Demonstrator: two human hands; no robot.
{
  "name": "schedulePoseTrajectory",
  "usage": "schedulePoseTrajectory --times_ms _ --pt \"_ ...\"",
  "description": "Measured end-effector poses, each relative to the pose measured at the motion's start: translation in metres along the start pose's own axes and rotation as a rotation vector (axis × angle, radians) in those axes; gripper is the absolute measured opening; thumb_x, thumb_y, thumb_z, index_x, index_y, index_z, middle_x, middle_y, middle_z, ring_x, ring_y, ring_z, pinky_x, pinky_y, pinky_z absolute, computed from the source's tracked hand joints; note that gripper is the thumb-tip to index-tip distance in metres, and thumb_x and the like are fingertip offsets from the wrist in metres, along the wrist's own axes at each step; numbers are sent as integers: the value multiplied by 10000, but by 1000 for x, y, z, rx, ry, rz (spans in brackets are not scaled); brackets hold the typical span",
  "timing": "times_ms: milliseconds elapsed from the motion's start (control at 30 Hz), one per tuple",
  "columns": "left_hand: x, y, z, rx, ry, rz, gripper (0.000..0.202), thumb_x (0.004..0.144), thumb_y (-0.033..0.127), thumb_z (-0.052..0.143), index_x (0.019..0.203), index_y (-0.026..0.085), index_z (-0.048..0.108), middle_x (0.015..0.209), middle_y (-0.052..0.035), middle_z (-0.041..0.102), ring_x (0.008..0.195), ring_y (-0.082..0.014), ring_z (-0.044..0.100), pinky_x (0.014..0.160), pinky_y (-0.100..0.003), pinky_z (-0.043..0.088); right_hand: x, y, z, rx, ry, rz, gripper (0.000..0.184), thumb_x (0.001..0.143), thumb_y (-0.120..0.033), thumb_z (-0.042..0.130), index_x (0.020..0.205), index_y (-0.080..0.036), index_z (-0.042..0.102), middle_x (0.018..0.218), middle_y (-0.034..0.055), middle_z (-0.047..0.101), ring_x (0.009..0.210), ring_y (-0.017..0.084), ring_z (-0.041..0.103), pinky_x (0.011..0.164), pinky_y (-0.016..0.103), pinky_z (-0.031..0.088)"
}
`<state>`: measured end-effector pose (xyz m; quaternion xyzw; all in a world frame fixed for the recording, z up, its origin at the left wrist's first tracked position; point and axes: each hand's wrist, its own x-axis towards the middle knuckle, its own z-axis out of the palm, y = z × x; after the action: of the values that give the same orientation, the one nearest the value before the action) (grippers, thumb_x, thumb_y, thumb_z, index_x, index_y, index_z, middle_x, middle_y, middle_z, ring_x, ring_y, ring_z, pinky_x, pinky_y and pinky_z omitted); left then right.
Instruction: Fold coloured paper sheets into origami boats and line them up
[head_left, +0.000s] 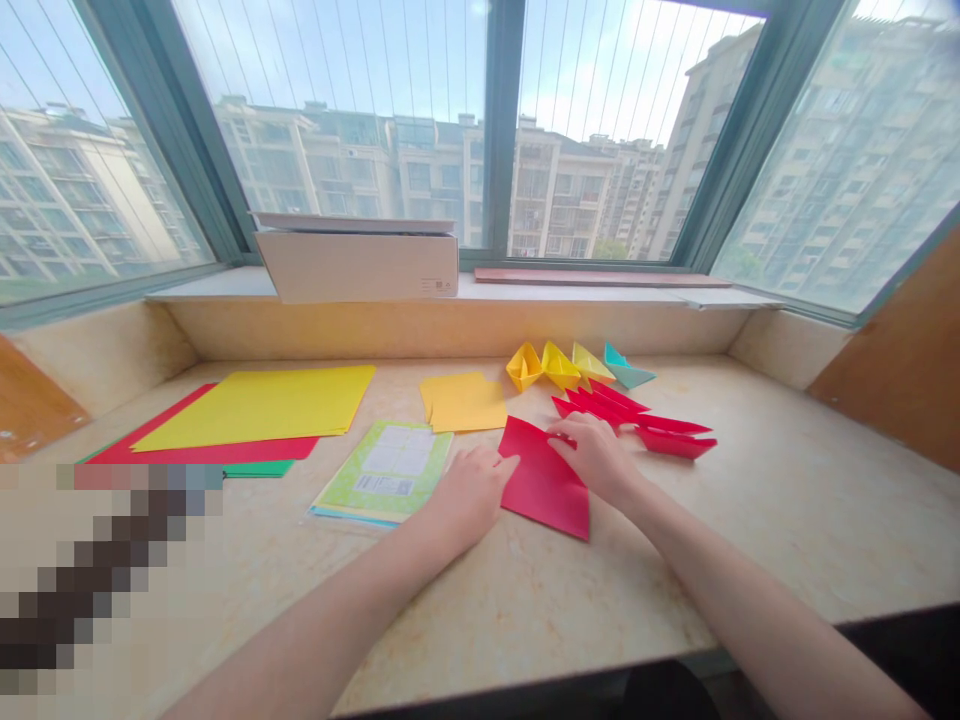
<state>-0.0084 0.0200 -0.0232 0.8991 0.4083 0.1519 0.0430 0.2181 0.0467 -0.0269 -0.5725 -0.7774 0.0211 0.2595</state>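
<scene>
A red sheet of paper lies on the counter between my two hands, its surface slightly bent. My left hand grips its left edge, the thumb on top and the other fingers curled. At the upper right edge, my right hand pinches the same sheet between thumb and fingers. Just beyond my right hand are several folded red paper boats. Behind these stand yellow paper boats and a teal paper boat. Close to my left hand is a packet of coloured paper.
Smaller orange-yellow sheets lie behind the packet. Large yellow sheets rest over red and green ones at the left. A white box stands on the sill by the window. The counter's front edge runs below my arms.
</scene>
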Motion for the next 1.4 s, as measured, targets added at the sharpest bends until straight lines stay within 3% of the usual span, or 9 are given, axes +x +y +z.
schedulePoseTrajectory --times_ms 67,200,300,433,567,767,933,1133,1400 --pt "2 -2 -1 -17 -13 5 318 926 96 429 1116 170 672 996 -101 701 979 -260 623 890 -413 483 2 1 0 -12 22 -74 188 942 -210 569 943 -230 756 1001 74 733 979 250 628 861 369 427" --pt "6 -6 -5 34 2 12 117 917 217 576 900 179 685 979 -82 681 1005 -258 605 919 -397 466 0 -7 0 -11 -66 -295 261 958 -122 495 951 -208 741 968 70 750 934 218 644 859 339 432" --pt "7 -9 -7 91 97 -108 274 832 315 719 1050 168 639 1056 -96 645 1021 -276 585 905 -411 469 -2 -11 2 -33 -115 -360 295 931 -66 485 951 -194 750 909 69 766 887 220 666 854 346 448" --pt "5 -13 -7 113 112 -142 539 796 353 764 1260 184 547 1193 -117 607 1112 -285 564 959 -422 450 -4 -3 6 78 -106 -360 370 892 -37 498 1085 -216 758 1085 74 768 1024 236 685 952 387 478" --pt "5 -17 -4 69 37 -2 407 868 270 690 1254 229 569 1344 -99 584 1249 -267 519 1043 -422 405 -7 12 3 156 -124 -346 365 907 -87 527 1130 -262 757 1179 68 742 1142 247 650 1028 439 474" --pt "8 -16 0 33 -21 104 202 925 168 567 1099 205 662 1116 -82 682 1100 -250 590 985 -416 439 -12 9 -7 122 -242 -412 379 898 -95 553 1138 -310 751 1159 43 745 1134 245 626 1025 442 467" --pt "7 -15 -1 24 -19 84 260 906 178 595 1157 224 646 1111 -74 667 1080 -249 588 965 -409 452 -16 6 -12 85 -189 -214 528 875 -205 634 1395 -270 565 1313 94 658 1167 277 610 989 439 470" --pt "5 -15 -7 62 -11 93 195 923 179 563 1086 210 665 1028 -71 667 1019 -239 600 919 -382 470 -11 0 -11 -52 -140 -379 303 917 -76 529 1057 -241 739 978 60 732 984 227 625 884 368 438" --pt "8 -28 -14 111 -16 40 264 897 231 622 1157 191 647 1111 -90 683 1024 -260 607 901 -393 480 17 6 7 -141 -171 -598 311 986 -90 437 1050 -190 725 942 82 715 898 202 622 844 339 484"
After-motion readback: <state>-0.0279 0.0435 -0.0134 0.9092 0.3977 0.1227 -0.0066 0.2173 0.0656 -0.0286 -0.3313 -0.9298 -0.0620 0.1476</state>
